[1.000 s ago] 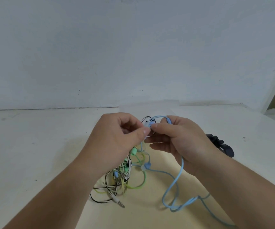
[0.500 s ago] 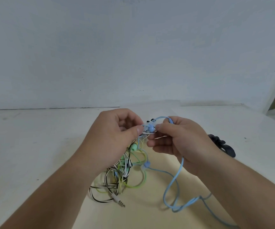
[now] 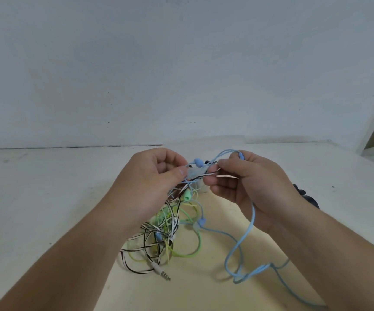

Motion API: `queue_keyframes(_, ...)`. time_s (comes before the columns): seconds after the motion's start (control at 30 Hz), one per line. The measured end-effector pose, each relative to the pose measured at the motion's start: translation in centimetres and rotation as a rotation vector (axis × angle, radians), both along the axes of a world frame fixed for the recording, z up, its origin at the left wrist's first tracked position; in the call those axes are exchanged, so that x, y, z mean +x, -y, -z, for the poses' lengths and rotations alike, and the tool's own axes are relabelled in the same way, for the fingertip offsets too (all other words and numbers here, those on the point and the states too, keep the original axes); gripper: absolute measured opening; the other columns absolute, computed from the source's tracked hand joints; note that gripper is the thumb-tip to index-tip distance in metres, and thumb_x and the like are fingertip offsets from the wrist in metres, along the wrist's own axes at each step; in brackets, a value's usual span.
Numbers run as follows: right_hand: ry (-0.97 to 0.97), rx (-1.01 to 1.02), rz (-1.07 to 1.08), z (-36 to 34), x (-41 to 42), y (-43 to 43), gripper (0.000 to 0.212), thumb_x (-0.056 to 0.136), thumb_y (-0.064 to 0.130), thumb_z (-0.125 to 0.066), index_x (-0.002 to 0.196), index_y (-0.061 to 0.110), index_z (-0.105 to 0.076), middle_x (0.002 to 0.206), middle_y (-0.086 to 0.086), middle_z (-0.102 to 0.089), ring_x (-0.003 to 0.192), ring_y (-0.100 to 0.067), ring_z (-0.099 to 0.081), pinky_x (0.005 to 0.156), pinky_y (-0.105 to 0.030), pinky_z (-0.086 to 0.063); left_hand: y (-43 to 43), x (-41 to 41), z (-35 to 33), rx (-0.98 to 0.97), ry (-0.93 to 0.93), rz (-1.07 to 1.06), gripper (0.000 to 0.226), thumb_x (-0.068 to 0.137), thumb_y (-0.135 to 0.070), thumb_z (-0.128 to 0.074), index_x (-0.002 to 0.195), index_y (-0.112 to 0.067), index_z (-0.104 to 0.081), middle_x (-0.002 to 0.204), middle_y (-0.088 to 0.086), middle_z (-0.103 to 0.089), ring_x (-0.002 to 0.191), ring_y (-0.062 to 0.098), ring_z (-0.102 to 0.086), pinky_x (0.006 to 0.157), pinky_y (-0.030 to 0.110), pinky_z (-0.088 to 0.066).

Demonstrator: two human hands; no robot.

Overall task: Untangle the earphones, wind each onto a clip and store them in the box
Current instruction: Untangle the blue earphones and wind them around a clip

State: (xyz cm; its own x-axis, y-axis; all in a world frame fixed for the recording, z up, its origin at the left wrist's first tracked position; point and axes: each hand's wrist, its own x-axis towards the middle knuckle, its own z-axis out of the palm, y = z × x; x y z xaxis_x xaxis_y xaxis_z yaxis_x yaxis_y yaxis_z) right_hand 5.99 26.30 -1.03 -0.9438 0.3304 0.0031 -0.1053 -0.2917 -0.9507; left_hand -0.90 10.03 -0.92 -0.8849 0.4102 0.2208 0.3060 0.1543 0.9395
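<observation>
**Operator:** What is changing in my hands just now?

**Observer:** Your hands are drawing apart above the far end of the tan mat [image 3: 192, 292]. A second ago they were pressing thumb to thumb; now a gap is opening between them. Your left hand [image 3: 150, 187] is pinching a bunch of strands at the top of the tangle [image 3: 159, 239], thumb against forefinger. Your right hand [image 3: 255, 187] is pinching a black-and-white strand, while the blue cable [image 3: 252, 223] is running through its curled fingers and trailing down onto the mat's right side. A blue earbud [image 3: 198, 162] is now showing in the gap, where it was mostly covered.

**Operator:** Is that getting me anywhere?

**Observer:** I am judging that the blue earphone is starting to come loose. The rest of the tangle is hanging down and heaping on the mat's left half, so the untangling is only beginning.

**Operator:** What are you failing to see?

**Observer:** No box is showing anywhere around the mat. A dark object [image 3: 305, 194] is peeking out behind your right wrist, beyond the mat's far right corner, and I cannot tell whether it is a clip. Your fingers are covering the crossing of strands itself, and the blue cable is running out of frame at the mat's near right.
</observation>
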Motion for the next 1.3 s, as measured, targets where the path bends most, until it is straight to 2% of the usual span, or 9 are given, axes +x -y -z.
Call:
queue_keyframes(0.13, -0.044, -0.065, 0.024, 0.0, -0.1, -0.1, 0.029, 0.096, -0.001, -0.055, 0.073, 0.012, -0.043, 0.071, -0.011, -0.071, 0.063, -0.024, -0.072, 0.056, -0.027, -0.058, 0.5, 0.2, -0.6, -0.035, -0.015, 0.078, 0.016, 0.082, -0.008, -0.074, 0.094, -0.018, -0.070, 0.073, 0.005, -0.071, 0.061, 0.012, -0.061, 0.062, 0.031, -0.047)
queue_keyframes(0.27, -0.095, -0.115, 0.015, 0.1, -0.3, -0.2, 0.016, 0.097, 0.000, -0.055, 0.089, 0.012, -0.048, 0.077, -0.014, -0.072, 0.068, -0.025, -0.074, 0.057, -0.026, -0.058, 1.0, 0.1, -1.0, -0.122, -0.085, 0.116, 0.031, 0.071, 0.006, -0.081, 0.087, -0.020, -0.075, 0.086, 0.009, -0.075, 0.072, 0.022, -0.070, 0.070, 0.023, -0.057)
queue_keyframes(0.4, -0.126, -0.078, -0.055, 0.1, -0.2, -0.2, 0.035, 0.091, -0.006, -0.059, 0.072, 0.014, -0.039, 0.079, -0.018, -0.068, 0.075, -0.028, -0.074, 0.061, -0.027, -0.059, 0.7, 0.0, -0.8, -0.122, -0.114, 0.043, 0.025, 0.078, 0.005, -0.076, 0.085, -0.020, -0.075, 0.083, 0.007, -0.075, 0.075, 0.025, -0.074, 0.064, 0.016, -0.053)
queue_keyframes(0.53, -0.128, 0.346, -0.062, 0.7, 0.0, 0.5, 0.050, 0.069, -0.005, -0.080, 0.070, 0.018, -0.036, 0.075, -0.013, -0.065, 0.070, -0.026, -0.063, 0.063, -0.031, -0.055, 0.3, 0.2, -0.7, -0.059, -0.099, -0.003, 0.023, 0.078, 0.002, -0.077, 0.085, -0.019, -0.073, 0.077, 0.004, -0.073, 0.067, 0.018, -0.072, 0.060, 0.014, -0.050)
queue_keyframes(0.63, -0.116, 0.487, -0.028, 1.1, 0.0, 1.2, 0.045, 0.057, 0.008, -0.080, 0.068, 0.017, -0.037, 0.069, -0.009, -0.067, 0.063, -0.022, -0.058, 0.065, -0.043, -0.052, 0.0, 0.4, -0.5, -0.019, -0.090, -0.001, 0.023, 0.077, 0.004, -0.077, 0.086, -0.016, -0.072, 0.071, 0.001, -0.070, 0.063, 0.016, -0.069, 0.059, 0.017, -0.052)
queue_keyframes(0.73, -0.129, 0.486, 0.001, 1.4, -0.2, 1.1, 0.046, 0.061, 0.000, -0.080, 0.065, 0.017, -0.038, 0.067, -0.009, -0.067, 0.062, -0.022, -0.058, 0.065, -0.042, -0.051, 0.0, 0.5, -0.4, -0.016, -0.060, 0.029, 0.022, 0.077, 0.003, -0.077, 0.086, -0.016, -0.072, 0.073, 0.004, -0.071, 0.065, 0.015, -0.068, 0.062, 0.020, -0.054)
queue_keyframes(0.9, -0.205, 0.466, -0.066, 0.6, 0.0, 0.5, 0.052, 0.072, -0.017, -0.072, 0.060, 0.015, -0.034, 0.067, -0.004, -0.065, 0.056, -0.013, -0.053, 0.055, -0.015, -0.043, 0.1, 0.0, -0.1, -0.131, -0.050, -0.097, 0.019, 0.092, -0.006, -0.065, 0.089, -0.022, -0.074, 0.076, 0.002, -0.075, 0.064, 0.012, -0.070, 0.052, 0.012, -0.047)
queue_keyframes(1.1, -0.202, 0.271, -0.270, 0.7, -0.2, 0.5, 0.041, 0.066, -0.002, -0.063, 0.057, 0.021, -0.031, 0.069, -0.006, -0.053, 0.062, -0.016, -0.047, 0.063, -0.024, -0.040, -0.1, 0.3, -0.4, -0.061, 0.096, -0.047, 0.023, 0.098, -0.009, -0.056, 0.088, -0.019, -0.074, 0.064, -0.003, -0.067, 0.050, 0.003, -0.057, 0.044, 0.012, -0.040)
queue_keyframes(1.3, -0.090, 0.474, -0.108, 1.1, -0.6, 0.0, 0.049, 0.082, -0.002, -0.070, 0.056, 0.021, -0.036, 0.064, -0.005, -0.053, 0.058, -0.013, -0.055, 0.064, -0.031, -0.039, -0.1, 0.0, -0.5, 0.049, 0.230, 0.033, 0.026, 0.097, -0.015, -0.058, 0.077, -0.015, -0.075, 0.069, 0.002, -0.068, 0.061, 0.014, -0.055, 0.055, 0.024, -0.043)
